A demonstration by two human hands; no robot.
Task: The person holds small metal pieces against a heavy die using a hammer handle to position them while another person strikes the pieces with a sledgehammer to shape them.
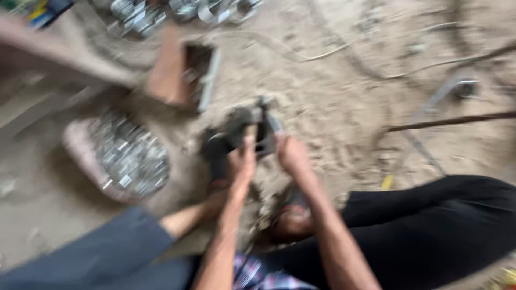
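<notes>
The view is heavily blurred. My left hand and my right hand are both up against a dark metal tool or part that stands on the sandy ground. The left hand's fingers wrap its near side; the right hand presses on its right side, with a thin grey piece sticking out above it. Whether each hand fully grips the dark piece is hard to tell. My legs, in dark trousers, are folded beside it, and a bare foot shows below my forearms.
A shallow pink bowl full of several small shiny metal pieces lies at left. An open wooden box sits behind it, more shiny metal parts lie at the top, and thin rods cross the sand at right.
</notes>
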